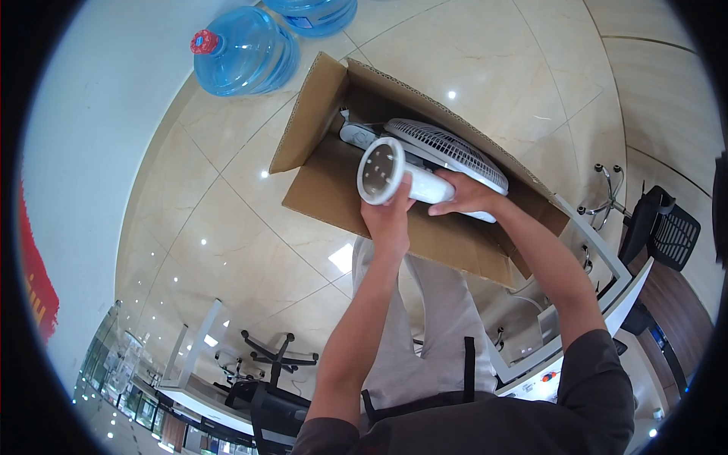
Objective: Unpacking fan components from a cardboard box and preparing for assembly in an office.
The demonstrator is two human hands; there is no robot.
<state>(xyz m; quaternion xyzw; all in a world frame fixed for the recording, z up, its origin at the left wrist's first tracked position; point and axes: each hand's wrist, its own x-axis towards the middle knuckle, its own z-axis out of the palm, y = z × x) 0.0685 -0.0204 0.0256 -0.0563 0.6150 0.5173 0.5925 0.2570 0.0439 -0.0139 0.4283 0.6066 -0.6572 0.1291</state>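
Observation:
An open cardboard box (341, 207) stands before me on the tiled floor. Over its opening, my left hand (389, 219) holds a white plastic part with a wide round end (382, 170), gripping it just below the rim. My right hand (469, 193) is closed around the narrower end of the same part. A white fan grille (449, 145) lies inside, along the far wall of the box. To its left are a white fan body section (358, 135) and a power plug (344, 115). My hands and the held part hide some of the contents.
Blue water bottles stand beyond the box at the upper left, the nearest (244, 51) with a red cap. A white wall (102, 114) runs along the left. Office chairs are at the right (660, 227) and lower left (278, 409). A white-framed desk (620, 284) stands at the right.

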